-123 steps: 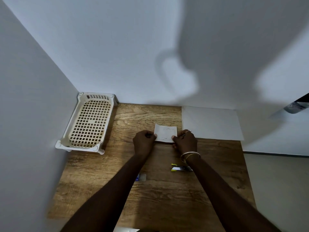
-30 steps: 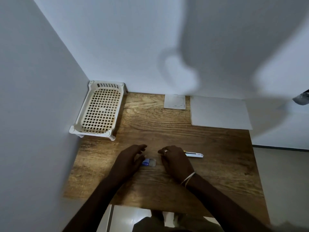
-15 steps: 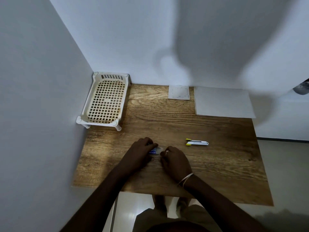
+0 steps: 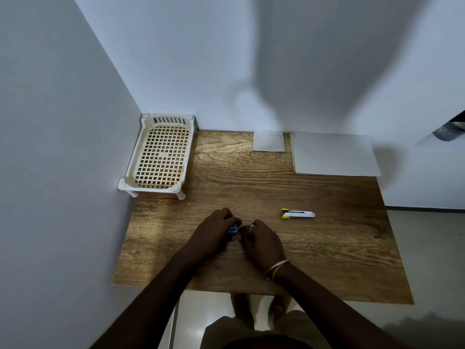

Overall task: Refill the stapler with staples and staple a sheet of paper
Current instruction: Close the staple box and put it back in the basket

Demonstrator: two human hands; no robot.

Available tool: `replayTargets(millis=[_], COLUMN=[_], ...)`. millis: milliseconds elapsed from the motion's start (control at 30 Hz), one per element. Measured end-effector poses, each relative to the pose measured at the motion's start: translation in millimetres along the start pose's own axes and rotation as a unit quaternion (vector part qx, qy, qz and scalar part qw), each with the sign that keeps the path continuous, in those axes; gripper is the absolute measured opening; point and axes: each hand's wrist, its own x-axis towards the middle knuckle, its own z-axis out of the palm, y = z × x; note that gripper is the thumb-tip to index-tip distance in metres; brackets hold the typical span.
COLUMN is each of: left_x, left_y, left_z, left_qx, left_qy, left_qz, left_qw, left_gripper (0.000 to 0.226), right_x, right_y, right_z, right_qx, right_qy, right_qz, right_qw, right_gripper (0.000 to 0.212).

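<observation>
1. A brown wood-grain table (image 4: 327, 248) stands in a white-walled corner.
2. A large white paper sheet (image 4: 334, 153) lies flat at its far right.
3. A cream plastic lattice tray (image 4: 162, 154) on short legs sits in the far-left corner.
4. The left hand (image 4: 214, 233) grips a small blue staple box (image 4: 232, 230), fingers curled over it, near the front middle.
5. The right hand (image 4: 264, 240) (ring, bangles) curls against the box's right end; whether it pinches it, I cannot tell.
6. A small white paper square (image 4: 268, 141) lies just left of the sheet.
7. A white-and-yellow stapler (image 4: 298, 213) lies untouched, right of the hands.
</observation>
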Motion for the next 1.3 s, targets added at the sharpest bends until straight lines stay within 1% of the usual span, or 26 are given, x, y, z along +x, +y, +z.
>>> replayTargets(millis=[233, 367, 467, 567, 633, 733, 767, 867, 967, 1133, 1300], left_x=[1, 1, 1, 1, 0, 0, 1, 2, 3, 3, 7], left_y=[1, 2, 4, 6, 7, 7, 8, 8, 9, 15, 21], left_z=[3, 5, 6, 8, 8, 8, 8, 7, 6, 7, 7], left_qx=[0.004, -0.003, -0.015, -0.030, -0.037, -0.045, -0.051, -0.063, -0.080, -0.098, -0.099], left_qy=[0.005, 0.013, 0.017, 0.023, 0.029, 0.033, 0.033, 0.041, 0.061, 0.085, 0.083], left_qz=[-0.002, -0.011, -0.016, -0.013, -0.015, -0.022, -0.023, -0.028, -0.036, -0.046, -0.067], left_qw=[1.000, 1.000, 1.000, 0.999, 0.999, 0.998, 0.998, 0.997, 0.994, 0.991, 0.989], left_gripper=[0.040, 0.038, 0.038, 0.038, 0.038, 0.038, 0.038, 0.037, 0.036, 0.041, 0.047], right_x=[2, 4, 8, 14, 17, 19, 19, 19, 20, 22, 23], right_y=[3, 6, 6, 6, 6, 6, 6, 5, 4, 2, 7], right_z=[1, -1, -2, -3, -2, -2, -3, -5, -9, -16, -18], right_qx=[0.056, 0.144, 0.226, 0.312, 0.361, 0.448, 0.464, 0.474, 0.487, 0.531, 0.551], right_qy=[0.008, 0.046, 0.055, 0.018, 0.002, -0.001, -0.006, -0.017, -0.008, -0.013, 0.001], right_qz=[0.016, 0.084, 0.133, 0.175, 0.194, 0.222, 0.226, 0.216, 0.227, 0.265, 0.295], right_qw=[0.998, 0.985, 0.963, 0.934, 0.912, 0.866, 0.856, 0.853, 0.843, 0.805, 0.781], right_gripper=[0.018, 0.008, 0.015, 0.022, 0.017, 0.008, 0.007, 0.010, 0.009, 0.005, 0.002])
